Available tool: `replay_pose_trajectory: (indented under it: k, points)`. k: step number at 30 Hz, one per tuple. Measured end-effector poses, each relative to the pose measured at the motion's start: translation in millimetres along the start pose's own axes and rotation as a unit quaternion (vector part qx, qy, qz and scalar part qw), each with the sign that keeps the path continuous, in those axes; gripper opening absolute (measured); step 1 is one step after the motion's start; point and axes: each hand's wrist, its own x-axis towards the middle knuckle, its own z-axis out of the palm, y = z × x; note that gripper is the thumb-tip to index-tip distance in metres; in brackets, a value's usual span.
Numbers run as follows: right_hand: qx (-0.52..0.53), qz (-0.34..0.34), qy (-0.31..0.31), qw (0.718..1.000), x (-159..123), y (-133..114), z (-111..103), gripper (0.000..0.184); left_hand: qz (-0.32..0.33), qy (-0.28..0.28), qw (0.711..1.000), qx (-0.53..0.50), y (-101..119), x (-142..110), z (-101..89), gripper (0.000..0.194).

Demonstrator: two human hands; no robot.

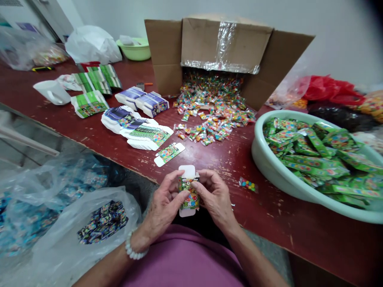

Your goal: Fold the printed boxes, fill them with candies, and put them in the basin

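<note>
Dark red bench (278, 235) stretches across the room, its paint worn in patches. At its near edge, the fingers (172, 181) of both hands are closed around a small printed carton (189, 191), gripping its sides and holding it upright, with white end flaps (188, 171) sticking out at the top and bottom. The left hand (163, 203) wears a white bead bracelet (134, 248), and the right hand (214, 197) sits just beside it.

Just right of the carton lies a small sachet of colourful sweets (248, 184). Directly ahead is a flat carton blank (169, 154), with stacks of flat carton blanks (146, 135) behind it. Farther ahead, an open cardboard box (224, 48) lies on its side among heaped wrapped sweets (212, 107). To the right, a pale green basin (266, 159) holds green packets (317, 159). Down to the left, a clear plastic bag (80, 255) holds dark packets (103, 221).
</note>
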Motion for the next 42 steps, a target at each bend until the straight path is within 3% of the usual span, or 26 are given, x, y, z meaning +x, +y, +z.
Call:
replay_pose_trajectory:
  k: [3,7,11,13,15,19,22,25,27,29,36,39,42]
  points:
    - [-0.009,0.013,-0.01,1.0,1,-2,-3,0.021,-0.016,-0.01,1.0,-0.005,-2,2,-2.0,0.032]
    - [-0.021,0.039,-0.019,0.999,9,-9,-11,0.03,-0.044,-0.029,0.999,-0.004,-5,4,-7.2,0.025]
    - [0.029,0.085,-0.06,0.994,17,-13,-14,0.041,-0.005,-0.041,0.997,0.07,-1,8,-11.9,0.021]
    - [0.011,0.068,-0.086,0.994,18,-12,-15,0.04,0.017,-0.045,0.995,0.09,1,10,-12.8,0.018]
    - [-0.045,0.027,-0.095,0.994,17,-10,-16,0.025,0.021,-0.042,0.998,0.051,0,11,-12.4,0.02]
    - [-0.119,-0.081,-0.043,0.989,13,-6,-17,0.009,-0.061,-0.011,0.994,-0.092,-2,10,-8.5,0.046]
    - [-0.157,-0.13,-0.043,0.978,13,-8,-18,0.008,-0.167,-0.086,0.969,-0.163,-3,9,-5.1,0.046]
    - [-0.202,-0.159,-0.106,0.961,13,-13,-19,0.012,-0.246,-0.127,0.94,-0.201,-4,8,-2.4,0.06]
    - [-0.195,-0.14,-0.129,0.962,12,-15,-19,0.013,-0.257,-0.109,0.938,-0.207,-5,9,-0.9,0.062]
    - [-0.161,-0.078,-0.123,0.976,13,-16,-17,0.015,-0.248,-0.102,0.943,-0.198,-6,10,0.4,0.061]
    - [-0.012,0.124,-0.128,0.984,20,-22,-8,0.027,-0.165,-0.086,0.98,-0.069,-9,12,3.2,0.072]
    - [0.053,0.148,-0.107,0.982,23,-23,-6,0.028,-0.141,-0.091,0.986,-0.019,-7,15,2.4,0.074]
    - [0.049,0.13,-0.097,0.986,24,-21,-5,0.025,-0.125,-0.102,0.987,-0.002,-8,18,-1.3,0.071]
